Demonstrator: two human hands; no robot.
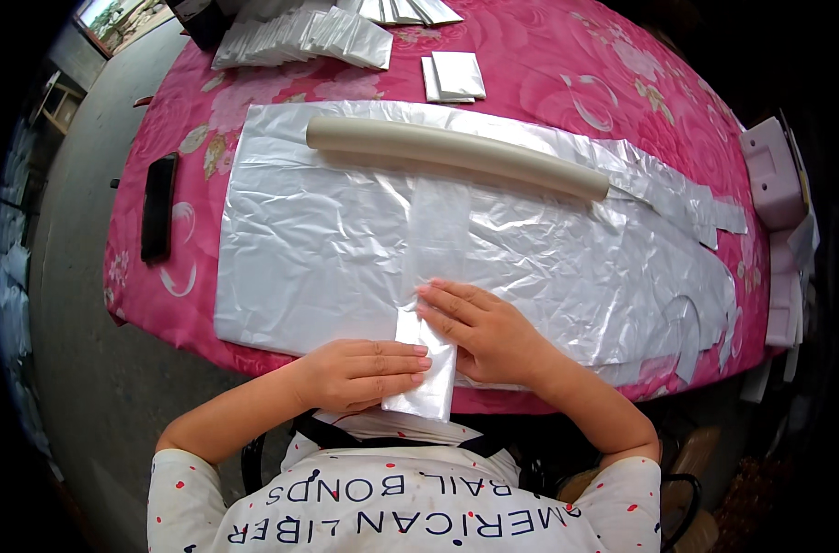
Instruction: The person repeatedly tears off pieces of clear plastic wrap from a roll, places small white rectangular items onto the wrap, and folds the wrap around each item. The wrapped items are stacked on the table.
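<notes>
Lying across folded silvery packet (419,403) at near edge of pink table (530,55): left hand (359,373), fingers straight, thumb hidden; cannot tell if gripping. Right hand (482,334) flat, fingers extended by packet's far end. Beyond: 1 beige tube (456,155) on large film sheet (299,267); 1 black phone (159,207) at left.

a bench (530,28) under pink floral cloth (659,101) stands on a grey floor (88,267); at upper left, daylight shows through an opening (124,18) beside a grey wall (75,61), with wooden furniture (60,103) below.
</notes>
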